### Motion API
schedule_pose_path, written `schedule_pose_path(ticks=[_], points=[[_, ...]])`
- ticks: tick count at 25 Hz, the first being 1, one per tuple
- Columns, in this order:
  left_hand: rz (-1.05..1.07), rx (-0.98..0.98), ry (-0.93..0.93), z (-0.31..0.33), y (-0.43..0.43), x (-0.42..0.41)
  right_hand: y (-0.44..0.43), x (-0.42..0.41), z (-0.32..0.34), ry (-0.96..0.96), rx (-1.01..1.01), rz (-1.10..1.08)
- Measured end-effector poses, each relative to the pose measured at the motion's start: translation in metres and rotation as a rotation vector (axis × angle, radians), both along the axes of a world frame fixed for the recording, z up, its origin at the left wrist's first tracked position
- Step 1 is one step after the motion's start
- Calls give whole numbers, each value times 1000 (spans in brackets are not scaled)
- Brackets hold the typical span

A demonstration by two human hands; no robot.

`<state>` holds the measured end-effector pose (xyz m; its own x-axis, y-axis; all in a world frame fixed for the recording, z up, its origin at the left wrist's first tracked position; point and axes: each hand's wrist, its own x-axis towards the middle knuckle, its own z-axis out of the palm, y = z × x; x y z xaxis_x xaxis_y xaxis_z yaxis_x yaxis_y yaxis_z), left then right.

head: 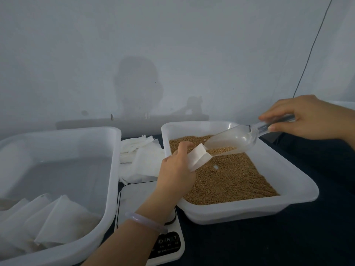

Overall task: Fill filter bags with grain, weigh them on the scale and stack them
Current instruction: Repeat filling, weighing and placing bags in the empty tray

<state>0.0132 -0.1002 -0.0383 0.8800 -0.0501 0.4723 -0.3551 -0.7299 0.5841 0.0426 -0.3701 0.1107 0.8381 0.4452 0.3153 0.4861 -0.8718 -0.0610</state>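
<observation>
My left hand [175,170] grips a white filter bag [198,157] and holds its mouth open over the grain tray [295,181]. My right hand [307,117] holds the handle of a clear plastic scoop [233,140], tilted down with its lip at the bag's mouth. A little brown grain lies in the scoop's front. The tray holds a flat bed of brown grain [230,181]. A white digital scale [146,196] sits between the two trays, partly under my left forearm. Several filled bags [48,221] lie stacked in the left tray [113,169].
A loose pile of empty white filter bags [140,156] lies on the dark table behind the scale. A grey wall stands close behind the trays, and a dark cable [311,52] runs down it at the right. Bare dark tabletop [278,242] shows at the front right.
</observation>
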Motion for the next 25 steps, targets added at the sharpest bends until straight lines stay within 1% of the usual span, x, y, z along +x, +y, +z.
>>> schedule_pose_path(ticks=[5, 11, 13, 16, 19, 22, 24, 25], points=[[2, 8, -8, -1, 0, -1, 1, 1, -3, -25, -14, 9], [-11, -10, -11, 0, 1, 0, -5, 3, -12, 89, 109, -15], [1, -40, -2, -1, 1, 1, -8, 4, -16, 159, 157, -46], [51, -179, 63, -3, 2, 2, -10, 7, -33, 300, 209, -101], [87, -325, 141, -3, 2, 3, 0, 7, -64, 375, 238, -139], [92, -441, 160, -1, 4, 0, 21, 6, -100, 461, 93, -171], [81, -564, 185, 2, 5, -3, 36, 6, -118, 543, -26, -197], [67, -645, 210, 4, 7, -6, 44, 6, -124, 549, -84, -206]])
